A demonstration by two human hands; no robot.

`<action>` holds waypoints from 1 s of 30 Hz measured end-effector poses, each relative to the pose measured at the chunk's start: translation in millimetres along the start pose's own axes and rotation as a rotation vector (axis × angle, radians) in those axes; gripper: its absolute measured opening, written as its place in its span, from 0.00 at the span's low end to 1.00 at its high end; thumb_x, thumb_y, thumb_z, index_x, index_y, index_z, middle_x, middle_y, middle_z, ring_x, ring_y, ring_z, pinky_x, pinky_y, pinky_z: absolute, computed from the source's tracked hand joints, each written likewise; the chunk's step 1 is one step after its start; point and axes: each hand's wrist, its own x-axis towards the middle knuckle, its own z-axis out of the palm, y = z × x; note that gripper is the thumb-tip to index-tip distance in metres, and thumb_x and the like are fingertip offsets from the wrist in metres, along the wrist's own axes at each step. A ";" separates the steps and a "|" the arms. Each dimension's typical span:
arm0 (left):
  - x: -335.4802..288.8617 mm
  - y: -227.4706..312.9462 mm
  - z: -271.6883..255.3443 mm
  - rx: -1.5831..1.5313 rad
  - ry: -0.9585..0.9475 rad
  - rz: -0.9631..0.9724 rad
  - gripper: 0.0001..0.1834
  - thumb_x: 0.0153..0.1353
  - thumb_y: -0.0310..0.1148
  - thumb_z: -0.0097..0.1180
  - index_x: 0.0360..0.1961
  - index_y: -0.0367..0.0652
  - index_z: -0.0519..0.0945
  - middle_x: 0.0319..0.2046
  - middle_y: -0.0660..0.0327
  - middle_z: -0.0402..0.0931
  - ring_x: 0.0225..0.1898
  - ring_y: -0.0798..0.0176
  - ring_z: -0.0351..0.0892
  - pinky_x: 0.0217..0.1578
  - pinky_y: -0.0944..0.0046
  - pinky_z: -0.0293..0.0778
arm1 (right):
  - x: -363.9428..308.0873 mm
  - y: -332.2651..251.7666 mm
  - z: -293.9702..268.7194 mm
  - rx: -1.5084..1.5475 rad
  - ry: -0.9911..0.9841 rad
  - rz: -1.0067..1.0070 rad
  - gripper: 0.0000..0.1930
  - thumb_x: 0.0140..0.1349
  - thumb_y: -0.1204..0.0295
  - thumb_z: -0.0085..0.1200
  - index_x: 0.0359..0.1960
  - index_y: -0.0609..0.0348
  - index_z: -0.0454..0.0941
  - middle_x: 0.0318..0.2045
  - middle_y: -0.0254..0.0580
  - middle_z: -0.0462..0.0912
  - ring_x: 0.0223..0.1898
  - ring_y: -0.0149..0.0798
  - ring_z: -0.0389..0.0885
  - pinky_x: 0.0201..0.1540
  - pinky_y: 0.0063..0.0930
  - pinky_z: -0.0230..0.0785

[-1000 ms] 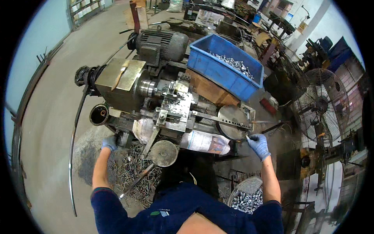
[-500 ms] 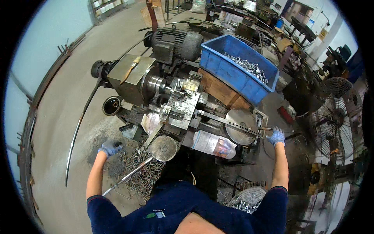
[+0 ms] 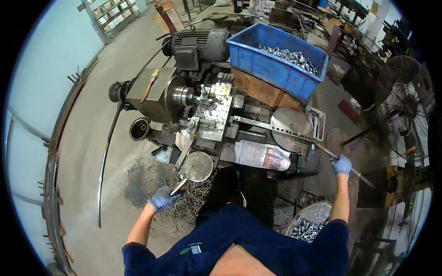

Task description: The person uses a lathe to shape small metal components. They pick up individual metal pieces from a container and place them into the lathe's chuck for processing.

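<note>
Left hand (image 3: 164,198), fingers curled around a metal handle (image 3: 178,186); right hand (image 3: 341,165), fingers wrapped about a long rod (image 3: 327,151) extending to either side of them; just beyond the left fingers, a round plate (image 3: 199,166); farthest from both hands' fingers, a blue bin (image 3: 276,73) of metal parts (image 3: 292,58).

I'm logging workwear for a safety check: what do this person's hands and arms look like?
The left hand and right hand each wear a light-blue glove reaching about the wrist. Both forearms are bare. The short sleeves are dark navy, matching the shirt. No cables show on either arm.
</note>
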 end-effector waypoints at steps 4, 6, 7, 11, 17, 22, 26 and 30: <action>10.0 -23.6 3.3 0.331 0.100 0.050 0.15 0.53 0.41 0.58 0.37 0.42 0.80 0.22 0.47 0.76 0.22 0.53 0.76 0.29 0.54 0.71 | -69.4 3.0 24.7 0.155 0.098 0.076 0.22 0.47 0.46 0.57 0.30 0.53 0.79 0.32 0.51 0.82 0.36 0.52 0.80 0.41 0.42 0.71; 12.1 -23.1 4.4 0.120 0.083 0.114 0.15 0.53 0.41 0.59 0.36 0.42 0.80 0.21 0.47 0.75 0.20 0.54 0.74 0.28 0.56 0.70 | -97.1 -13.5 13.9 0.176 0.051 0.132 0.24 0.47 0.43 0.55 0.31 0.51 0.80 0.31 0.50 0.82 0.35 0.53 0.80 0.39 0.43 0.72; 13.5 -20.8 2.5 0.016 0.075 0.147 0.15 0.52 0.40 0.59 0.36 0.41 0.80 0.20 0.48 0.74 0.19 0.55 0.73 0.27 0.57 0.70 | -104.1 -17.2 13.9 0.188 0.044 0.162 0.23 0.47 0.43 0.55 0.30 0.50 0.80 0.31 0.49 0.82 0.35 0.52 0.80 0.40 0.43 0.72; 17.3 -43.4 5.8 0.057 0.063 0.116 0.15 0.53 0.40 0.60 0.35 0.40 0.79 0.19 0.49 0.75 0.20 0.56 0.73 0.27 0.57 0.69 | -117.9 -22.0 19.0 0.184 -0.008 0.187 0.26 0.46 0.42 0.56 0.35 0.52 0.79 0.33 0.49 0.82 0.38 0.52 0.80 0.42 0.43 0.71; 7.2 22.6 -11.6 0.119 -0.043 -0.087 0.15 0.52 0.40 0.61 0.36 0.41 0.80 0.22 0.50 0.77 0.22 0.56 0.75 0.29 0.57 0.70 | -120.1 -23.5 23.8 0.199 0.045 0.177 0.28 0.46 0.42 0.56 0.40 0.51 0.79 0.34 0.47 0.82 0.37 0.50 0.81 0.41 0.42 0.72; 14.2 -36.9 3.8 0.038 0.047 0.095 0.14 0.48 0.35 0.58 0.37 0.42 0.80 0.24 0.50 0.78 0.24 0.55 0.76 0.30 0.57 0.71 | -89.1 -23.9 36.8 0.060 0.184 0.121 0.28 0.45 0.42 0.57 0.41 0.50 0.79 0.35 0.47 0.82 0.37 0.51 0.80 0.42 0.42 0.71; 11.1 -31.8 2.1 0.100 0.041 0.072 0.14 0.49 0.36 0.56 0.37 0.43 0.79 0.24 0.47 0.76 0.25 0.51 0.76 0.31 0.55 0.71 | -13.1 -9.4 29.8 -0.061 0.252 -0.016 0.26 0.51 0.47 0.53 0.44 0.54 0.78 0.39 0.48 0.79 0.49 0.54 0.72 0.55 0.48 0.60; 8.8 6.6 -2.4 0.198 0.053 0.097 0.13 0.49 0.38 0.57 0.34 0.44 0.79 0.26 0.45 0.75 0.29 0.44 0.76 0.32 0.52 0.71 | 70.7 -51.6 -13.3 -0.010 0.162 0.174 0.29 0.54 0.56 0.52 0.58 0.53 0.67 0.60 0.51 0.64 0.65 0.54 0.53 0.66 0.54 0.39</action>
